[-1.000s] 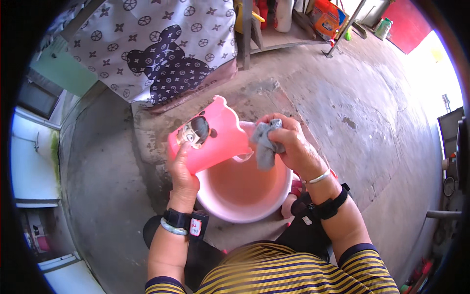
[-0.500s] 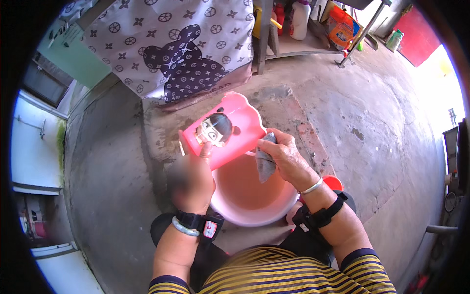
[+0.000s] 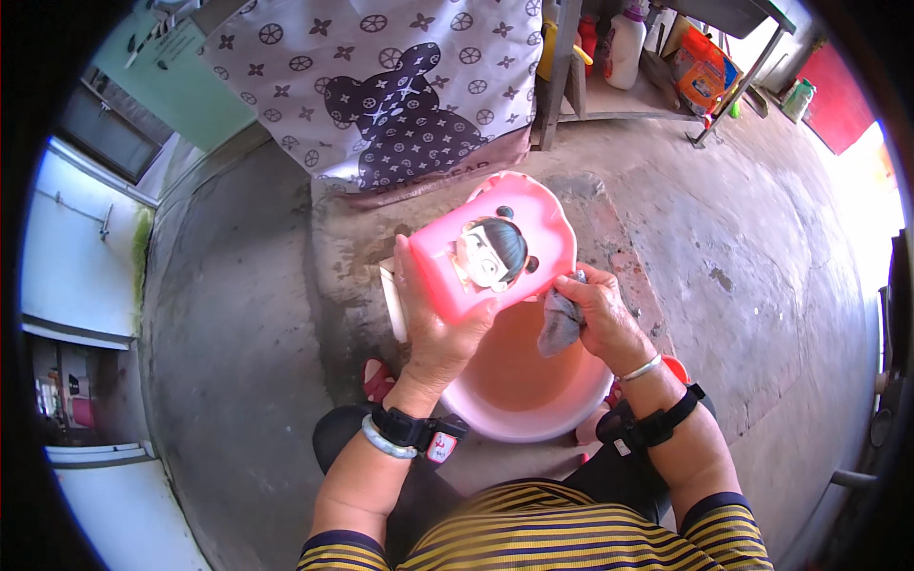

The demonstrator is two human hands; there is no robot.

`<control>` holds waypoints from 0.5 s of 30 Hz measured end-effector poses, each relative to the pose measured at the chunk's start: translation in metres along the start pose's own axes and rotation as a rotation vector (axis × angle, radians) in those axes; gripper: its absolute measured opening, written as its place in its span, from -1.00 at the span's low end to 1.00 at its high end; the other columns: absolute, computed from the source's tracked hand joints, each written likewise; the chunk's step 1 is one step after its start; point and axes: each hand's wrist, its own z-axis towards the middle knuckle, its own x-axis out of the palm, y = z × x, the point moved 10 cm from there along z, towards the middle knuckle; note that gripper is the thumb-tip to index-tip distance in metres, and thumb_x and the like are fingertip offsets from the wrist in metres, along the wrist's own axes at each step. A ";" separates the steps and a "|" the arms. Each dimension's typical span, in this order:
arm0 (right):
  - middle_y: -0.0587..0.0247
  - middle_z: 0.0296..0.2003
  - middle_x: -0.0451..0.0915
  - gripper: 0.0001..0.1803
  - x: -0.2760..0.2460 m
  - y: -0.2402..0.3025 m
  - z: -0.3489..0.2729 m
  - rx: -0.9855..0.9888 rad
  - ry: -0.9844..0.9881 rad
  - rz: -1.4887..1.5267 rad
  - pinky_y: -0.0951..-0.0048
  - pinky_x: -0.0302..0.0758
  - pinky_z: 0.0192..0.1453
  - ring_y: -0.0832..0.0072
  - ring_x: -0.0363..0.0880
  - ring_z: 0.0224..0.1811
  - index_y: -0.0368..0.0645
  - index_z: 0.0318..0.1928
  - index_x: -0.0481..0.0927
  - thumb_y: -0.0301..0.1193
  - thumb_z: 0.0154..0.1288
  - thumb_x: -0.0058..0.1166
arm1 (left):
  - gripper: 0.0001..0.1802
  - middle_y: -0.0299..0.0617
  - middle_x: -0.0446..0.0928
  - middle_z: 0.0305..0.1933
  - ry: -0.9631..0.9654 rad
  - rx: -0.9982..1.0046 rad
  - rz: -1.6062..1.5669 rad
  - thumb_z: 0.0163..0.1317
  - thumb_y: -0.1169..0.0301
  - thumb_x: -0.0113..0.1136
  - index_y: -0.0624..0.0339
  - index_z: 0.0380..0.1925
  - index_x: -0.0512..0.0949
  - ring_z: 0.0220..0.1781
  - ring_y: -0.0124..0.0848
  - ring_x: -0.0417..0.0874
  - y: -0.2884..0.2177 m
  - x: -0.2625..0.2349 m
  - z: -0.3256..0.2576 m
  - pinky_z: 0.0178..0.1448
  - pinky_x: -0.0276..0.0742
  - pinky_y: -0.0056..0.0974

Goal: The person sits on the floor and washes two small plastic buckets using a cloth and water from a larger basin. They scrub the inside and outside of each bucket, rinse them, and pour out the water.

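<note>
A pink plastic bin (image 3: 545, 224) with a wavy rim and a cartoon face on its side is tilted over the basin, its rim toward the upper right. My left hand (image 3: 440, 333) is wrapped round its base end, thumb across the front. At the lower right corner of the rim, my right hand (image 3: 606, 314) pinches the edge together with a wet-looking grey cloth (image 3: 560, 325), which hangs down. Below is a white-pink basin (image 3: 519, 429) of cloudy brownish water. The inside of the bin is hidden.
A patterned cloth (image 3: 314, 95) with a dark bear hangs ahead. Right of it, a low shelf (image 3: 624, 103) holds a white bottle (image 3: 624, 48) and an orange packet (image 3: 700, 76). A red-orange container (image 3: 677, 369) is beside my right wrist. A white stool edge (image 3: 392, 303) shows behind my left hand.
The bin has turned so that its face side shows more fully and sits more to the right in the view. My left hand has shifted its hold round the base; the right keeps the cloth.
</note>
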 end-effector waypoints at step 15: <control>0.20 -0.30 0.70 -0.81 -0.011 0.004 0.006 -0.127 0.038 -0.135 0.44 0.64 -0.16 0.51 0.68 -0.31 -0.32 -0.09 0.66 -0.43 0.43 0.17 | 0.09 0.06 0.16 0.45 0.003 -0.075 -0.264 0.28 0.41 0.37 0.30 0.57 -0.24 0.50 -0.16 0.28 -0.004 -0.003 0.000 0.56 0.23 -0.02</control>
